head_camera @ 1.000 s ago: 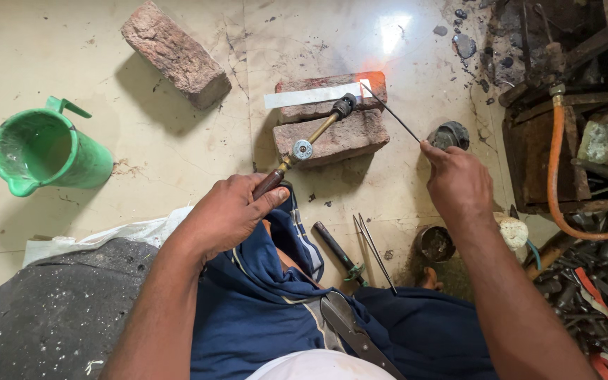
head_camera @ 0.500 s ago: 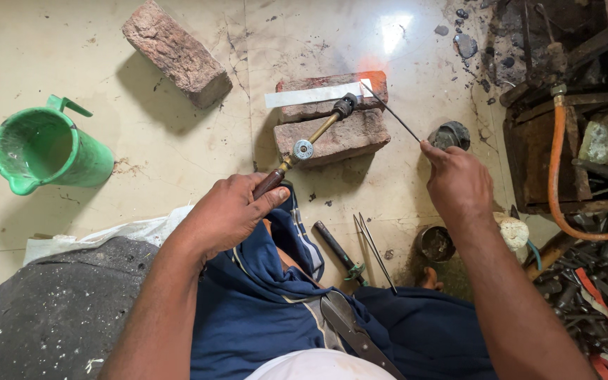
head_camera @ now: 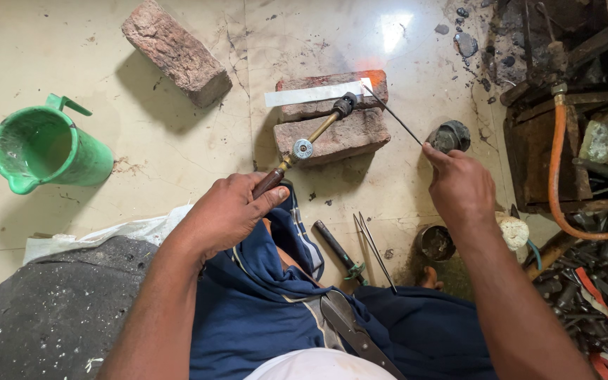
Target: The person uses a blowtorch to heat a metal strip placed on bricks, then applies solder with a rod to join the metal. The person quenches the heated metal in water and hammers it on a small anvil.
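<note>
At frame centre a brazing torch (head_camera: pixel 302 148) is clenched in the left hand (head_camera: pixel 226 211), a filler rod (head_camera: pixel 397 118) pinched by the right hand (head_camera: pixel 462 186); the metal strip (head_camera: pixel 314 93) on the brick (head_camera: pixel 336 127) is being heated, so steady rod feeding is probably called for next

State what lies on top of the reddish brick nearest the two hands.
On the reddish brick lies a flat white metal strip, glowing orange at its right end beneath the torch tip. The brick's underside is hidden.

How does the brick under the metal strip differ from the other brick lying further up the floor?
The brick under the strip bears the metal strip and the torch tip, with an orange glow at its far corner; the loose brick carries nothing. The first lies nearly square to the person, the loose one slanted. The first looks wider and split along its length, the loose one whole. Both are worn and reddish.
</note>
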